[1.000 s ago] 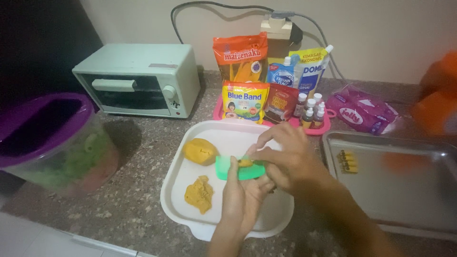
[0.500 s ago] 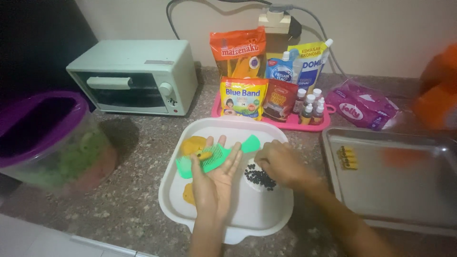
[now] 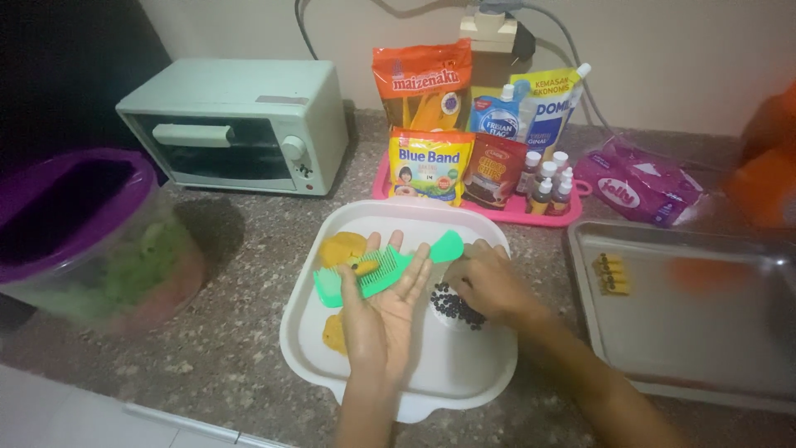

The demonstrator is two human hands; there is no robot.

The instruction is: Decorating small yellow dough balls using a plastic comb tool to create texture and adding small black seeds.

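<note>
Resting across my open left hand (image 3: pixel 381 319) is a bright green plastic comb (image 3: pixel 385 270), its long axis running from lower left up to the right, handle end pointing toward my right hand (image 3: pixel 489 282). A small piece of yellow dough (image 3: pixel 365 268) sits on the teeth. My left palm is flat and spread wide, only carrying the comb. My right hand is curled low just beside the handle end, fingertips down at a cluster of small black beads (image 3: pixel 454 305); whether it pinches one I cannot tell.

Both hands work over a white rounded plastic tray (image 3: pixel 464 377) on the speckled stone table (image 3: pixel 232 357). Beyond my left hand stands a pale green toaster oven (image 3: pixel 240 124), farther left a purple-rimmed clear tub (image 3: pixel 75 232). Right of my right hand lies a steel baking tray (image 3: pixel 688 332). Ahead of my fingers, a pink tray of packets and small bottles (image 3: pixel 489 207) lines the wall.
</note>
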